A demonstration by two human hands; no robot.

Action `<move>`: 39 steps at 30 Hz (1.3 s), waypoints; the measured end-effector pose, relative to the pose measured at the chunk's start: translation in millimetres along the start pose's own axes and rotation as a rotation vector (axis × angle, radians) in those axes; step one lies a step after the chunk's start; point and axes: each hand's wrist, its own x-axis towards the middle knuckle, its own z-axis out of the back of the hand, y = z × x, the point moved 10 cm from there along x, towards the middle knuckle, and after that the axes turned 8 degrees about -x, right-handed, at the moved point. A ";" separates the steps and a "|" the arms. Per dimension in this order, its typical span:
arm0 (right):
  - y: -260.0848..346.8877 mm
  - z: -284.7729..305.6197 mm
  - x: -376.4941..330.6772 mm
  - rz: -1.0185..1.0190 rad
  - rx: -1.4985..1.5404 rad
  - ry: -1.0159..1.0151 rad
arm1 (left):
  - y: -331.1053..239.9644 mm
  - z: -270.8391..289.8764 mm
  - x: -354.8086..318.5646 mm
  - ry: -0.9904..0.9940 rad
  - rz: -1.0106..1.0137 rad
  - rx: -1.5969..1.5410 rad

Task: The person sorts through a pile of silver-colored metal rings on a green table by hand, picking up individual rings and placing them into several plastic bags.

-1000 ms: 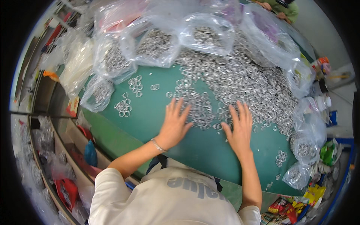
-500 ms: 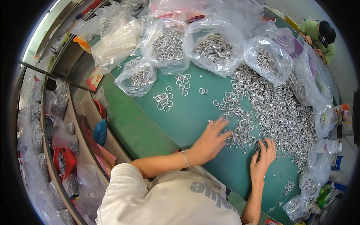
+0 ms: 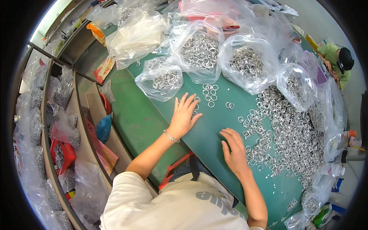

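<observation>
Over a small group of silver metal rings (image 3: 196,100) at the table's left edge lies my left hand (image 3: 184,117), palm down with its fingers spread. It covers most of that group; whether it presses on the rings is hidden. My right hand (image 3: 234,151) hovers at or on the green table, thumb apart from slightly bent fingers, with nothing visible in it. Just to its right spreads a large loose heap of rings (image 3: 295,130). Between the hands and the bags sit a neat cluster of rings (image 3: 210,94) and a linked-looking pair of rings (image 3: 230,105).
Clear plastic bags of rings (image 3: 199,51) line the table's far side, with a smaller bag (image 3: 163,80) at the left. Shelves (image 3: 82,115) holding bagged parts stand at the left. Another person in green (image 3: 333,57) works at the far right.
My left hand has moved left and away from me, from the heap's edge to the small ring group. My right hand has shifted left, off the heap. The whole view has turned slightly.
</observation>
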 end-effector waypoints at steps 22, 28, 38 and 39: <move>18.6 -103.8 70.2 -0.156 0.475 -0.040 | 42.6 13.4 -103.8 -1.182 0.399 -1.229; 52.1 -124.9 66.4 0.081 0.169 0.148 | 45.4 10.5 -105.4 -1.166 0.369 -1.226; 65.9 -147.0 40.7 -0.123 0.760 0.338 | 26.0 14.7 -122.9 -1.130 0.471 -1.278; 62.9 -144.9 38.2 -0.174 0.863 0.313 | 25.7 11.3 -123.8 -1.127 0.504 -1.345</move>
